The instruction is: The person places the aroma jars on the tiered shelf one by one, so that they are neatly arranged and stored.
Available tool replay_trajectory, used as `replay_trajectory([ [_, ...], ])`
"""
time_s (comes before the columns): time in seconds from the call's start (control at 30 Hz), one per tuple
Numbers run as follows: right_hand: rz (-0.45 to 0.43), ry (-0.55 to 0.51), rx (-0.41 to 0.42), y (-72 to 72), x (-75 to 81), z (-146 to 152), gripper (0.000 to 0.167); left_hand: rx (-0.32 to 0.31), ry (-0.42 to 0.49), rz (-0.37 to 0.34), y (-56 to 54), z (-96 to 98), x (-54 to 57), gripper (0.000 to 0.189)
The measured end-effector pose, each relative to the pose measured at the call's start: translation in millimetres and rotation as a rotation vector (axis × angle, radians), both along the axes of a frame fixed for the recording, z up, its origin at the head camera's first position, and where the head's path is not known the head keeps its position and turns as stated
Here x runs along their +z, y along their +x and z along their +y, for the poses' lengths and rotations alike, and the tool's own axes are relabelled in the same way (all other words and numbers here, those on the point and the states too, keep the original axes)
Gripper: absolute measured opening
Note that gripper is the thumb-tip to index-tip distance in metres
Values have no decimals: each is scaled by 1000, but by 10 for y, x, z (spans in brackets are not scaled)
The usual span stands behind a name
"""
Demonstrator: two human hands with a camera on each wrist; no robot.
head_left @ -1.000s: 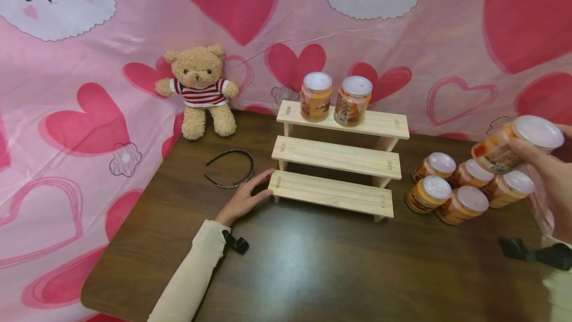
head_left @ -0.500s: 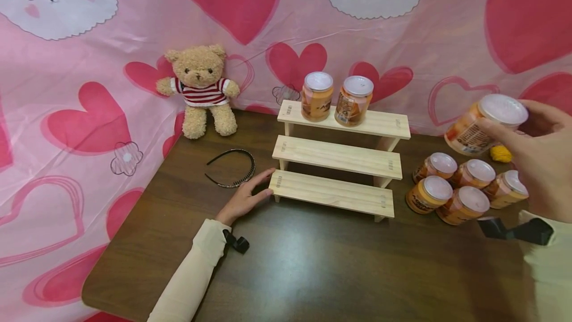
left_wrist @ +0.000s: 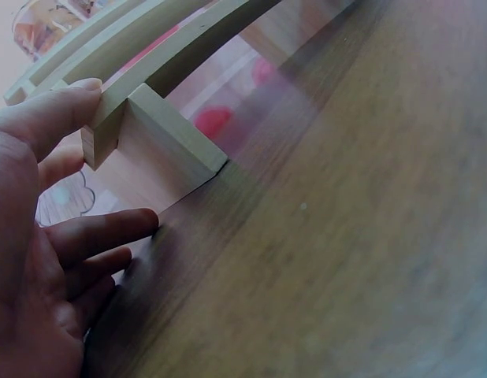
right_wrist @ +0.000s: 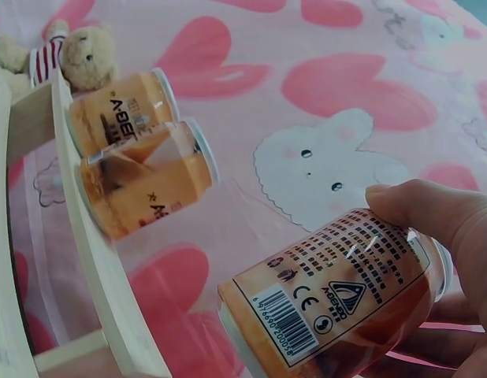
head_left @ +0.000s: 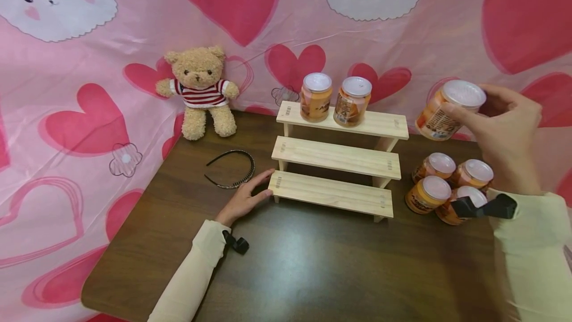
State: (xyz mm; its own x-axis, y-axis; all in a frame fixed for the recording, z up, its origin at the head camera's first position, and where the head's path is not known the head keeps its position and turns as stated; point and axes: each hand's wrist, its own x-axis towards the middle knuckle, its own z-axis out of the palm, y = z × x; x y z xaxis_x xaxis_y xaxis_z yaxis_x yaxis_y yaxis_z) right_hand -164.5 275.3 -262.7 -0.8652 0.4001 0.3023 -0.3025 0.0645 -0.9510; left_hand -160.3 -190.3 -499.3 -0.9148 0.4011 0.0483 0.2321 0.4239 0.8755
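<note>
Right hand (head_left: 509,130) grips can (head_left: 440,116), wrist view adding barcode (right_wrist: 284,324); left (head_left: 241,203), seemingly relaxed, touches shelf (head_left: 330,194)

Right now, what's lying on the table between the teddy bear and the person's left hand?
A dark headband lies on the table between the teddy bear and the left hand; the head view shows this.
</note>
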Motion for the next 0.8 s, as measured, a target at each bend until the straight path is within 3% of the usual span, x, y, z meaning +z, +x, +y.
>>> replay_trajectory([
  [0.1,-22,39,2,-54,3,-53,46,1,2,1,4,-4,-3,58],
  [0.3,18,-9,87,-180,-26,-159,40,-1,0,6,8,6,0,58],
  [0.57,-8,64,126,-341,-65,-275,42,-12,5,29,11,14,24,58],
  [0.8,-90,232,86,-452,-115,-369,45,-7,2,34,4,9,13,58],
])
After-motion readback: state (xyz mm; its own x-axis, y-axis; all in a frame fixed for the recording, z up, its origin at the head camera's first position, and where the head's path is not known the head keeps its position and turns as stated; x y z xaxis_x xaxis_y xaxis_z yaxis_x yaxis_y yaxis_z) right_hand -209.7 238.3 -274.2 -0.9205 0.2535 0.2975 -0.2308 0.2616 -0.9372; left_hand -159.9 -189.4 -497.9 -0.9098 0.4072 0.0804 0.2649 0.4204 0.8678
